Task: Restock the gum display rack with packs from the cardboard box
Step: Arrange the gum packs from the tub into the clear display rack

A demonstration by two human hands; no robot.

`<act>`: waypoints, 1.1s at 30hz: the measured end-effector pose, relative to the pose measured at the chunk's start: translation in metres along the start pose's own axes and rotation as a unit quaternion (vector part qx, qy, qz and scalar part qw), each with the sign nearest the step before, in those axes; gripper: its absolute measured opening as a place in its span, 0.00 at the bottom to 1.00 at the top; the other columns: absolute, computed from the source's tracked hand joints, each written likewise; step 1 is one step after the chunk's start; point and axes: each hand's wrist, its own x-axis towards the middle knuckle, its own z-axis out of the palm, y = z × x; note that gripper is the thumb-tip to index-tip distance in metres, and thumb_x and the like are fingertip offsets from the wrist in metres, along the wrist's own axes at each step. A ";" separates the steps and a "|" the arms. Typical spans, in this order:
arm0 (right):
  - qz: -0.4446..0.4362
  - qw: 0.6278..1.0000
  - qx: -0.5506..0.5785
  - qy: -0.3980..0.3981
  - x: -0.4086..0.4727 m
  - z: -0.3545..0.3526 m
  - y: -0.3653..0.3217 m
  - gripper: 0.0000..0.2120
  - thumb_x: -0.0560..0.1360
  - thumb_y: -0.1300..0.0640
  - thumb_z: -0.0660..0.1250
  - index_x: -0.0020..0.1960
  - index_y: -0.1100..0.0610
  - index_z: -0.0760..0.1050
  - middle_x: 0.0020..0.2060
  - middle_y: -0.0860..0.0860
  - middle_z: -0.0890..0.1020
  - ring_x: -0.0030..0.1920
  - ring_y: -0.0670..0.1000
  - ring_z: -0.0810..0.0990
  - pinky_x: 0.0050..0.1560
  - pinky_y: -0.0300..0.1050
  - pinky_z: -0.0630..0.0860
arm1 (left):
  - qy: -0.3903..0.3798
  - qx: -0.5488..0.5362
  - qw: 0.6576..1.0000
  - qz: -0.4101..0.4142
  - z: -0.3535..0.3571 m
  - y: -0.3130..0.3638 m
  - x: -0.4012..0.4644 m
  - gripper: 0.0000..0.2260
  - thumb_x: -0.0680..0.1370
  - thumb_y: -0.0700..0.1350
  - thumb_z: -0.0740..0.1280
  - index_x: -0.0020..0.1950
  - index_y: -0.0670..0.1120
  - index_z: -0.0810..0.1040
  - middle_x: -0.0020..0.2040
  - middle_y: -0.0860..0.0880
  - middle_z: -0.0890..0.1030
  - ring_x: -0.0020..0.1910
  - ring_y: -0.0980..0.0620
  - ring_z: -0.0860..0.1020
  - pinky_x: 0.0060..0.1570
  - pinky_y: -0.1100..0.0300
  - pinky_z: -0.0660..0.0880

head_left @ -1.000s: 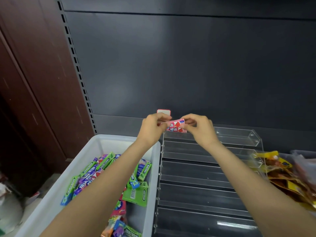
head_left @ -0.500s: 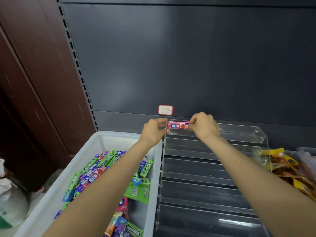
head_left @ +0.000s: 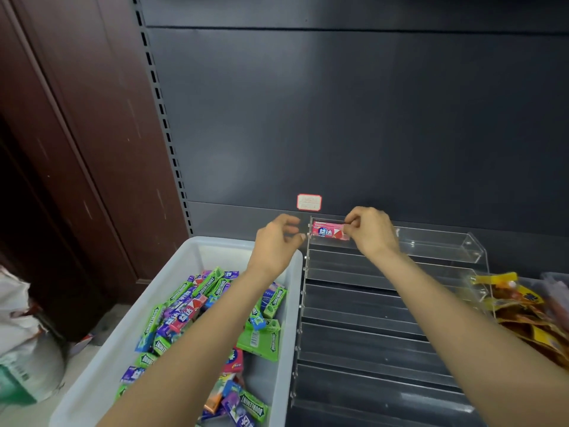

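Observation:
A pink gum pack (head_left: 328,230) lies at the left end of the top tier of the clear acrylic display rack (head_left: 385,303). My right hand (head_left: 371,231) pinches the pack's right end. My left hand (head_left: 278,241) hovers just left of the rack, fingers loosely curled, holding nothing. Below my left arm stands a white plastic bin (head_left: 123,343) holding several green, purple and pink gum packs (head_left: 184,309). The rack's lower tiers hold nothing.
A dark metal shelf back panel (head_left: 369,118) rises behind the rack, with a small red-edged price label (head_left: 309,201) on it. Yellow snack bags (head_left: 529,315) lie to the right. A brown wooden wall (head_left: 77,149) and a white bag (head_left: 21,349) are at the left.
The pink pack went down into the top tier's left end. My left hand let go of it and pulled back to the left; my right hand still holds its right end.

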 end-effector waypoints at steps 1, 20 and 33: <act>-0.029 0.999 0.014 0.019 -0.007 0.002 -0.006 0.05 0.74 0.57 0.70 0.49 0.55 0.80 0.46 0.52 0.82 0.48 0.52 0.79 0.46 0.48 0.78 | 0.005 0.006 1.000 0.006 -0.006 -0.002 -0.007 0.12 0.77 0.44 0.66 0.61 0.46 0.75 0.53 0.49 0.81 0.45 0.56 0.77 0.48 0.68 0.69; -0.151 0.944 0.058 -0.286 -0.135 0.127 -0.109 0.24 0.78 0.59 0.63 0.73 0.54 0.64 0.74 0.52 0.62 0.72 0.53 0.63 0.71 0.43 0.56 | -0.078 0.269 0.956 -0.082 -0.109 -0.131 -0.124 0.17 0.80 0.43 0.60 0.69 0.45 0.70 0.64 0.43 0.74 0.62 0.44 0.73 0.60 0.59 0.65; -0.128 0.958 0.063 -0.248 -0.123 0.141 -0.103 0.34 0.72 0.57 0.72 0.74 0.57 0.62 0.70 0.55 0.69 0.69 0.53 0.67 0.70 0.46 0.61 | 0.019 0.209 0.972 -0.102 -0.101 -0.133 -0.110 0.14 0.77 0.39 0.65 0.63 0.43 0.76 0.55 0.42 0.76 0.51 0.43 0.77 0.52 0.57 0.71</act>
